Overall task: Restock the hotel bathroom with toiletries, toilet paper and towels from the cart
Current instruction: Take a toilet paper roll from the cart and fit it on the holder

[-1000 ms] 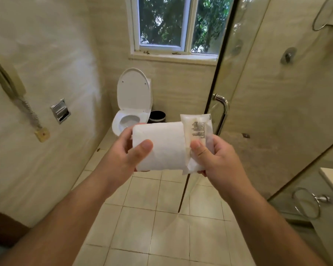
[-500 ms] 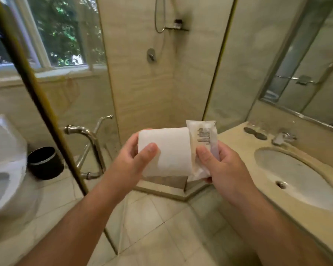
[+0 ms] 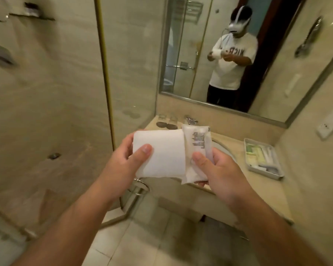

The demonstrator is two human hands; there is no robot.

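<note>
Toilet paper roll [image 3: 161,154]: white, held in the air lying sideways between both hands, in front of the vanity counter [image 3: 258,191] and not touching it.

Left hand [image 3: 123,166]: grips the roll's left end. The thumb [image 3: 142,150] presses on the near face and the fingers [image 3: 130,135] curl round the far side.

Plastic wrapper [image 3: 198,143]: clear with dark print, at the roll's right end, just right of the left thumb. Cannot tell whether it still sleeves the roll's end or only lies against it.

Right hand [image 3: 219,173]: pinches the wrapper, with the thumb on its near face and the fingers curled behind. The wrapper's crumpled lower edge hangs below that thumb.

Beyond the fingertips:
- The sink basin [image 3: 226,150] rim shows just behind the right hand.
- A chrome tap [image 3: 190,120] stands above the wrapper's top edge.
- Two drinking glasses [image 3: 167,118] and two dark coasters [image 3: 166,125] sit at the counter's back left corner, past the left fingers.

Right of the right hand, well apart: a white amenity tray [image 3: 265,173] on the counter with packets and tubes inside. Labels too blurred to read.

Below the roll, under the left thumb: a chrome fitting [image 3: 139,188] on the vanity side.

Above the counter, a wall mirror [image 3: 284,73] reflects a person in a white shirt and headset, both hands raised on the roll.

Left of the left hand: a glass shower screen [image 3: 46,112] with a brass post [image 3: 104,73].
</note>
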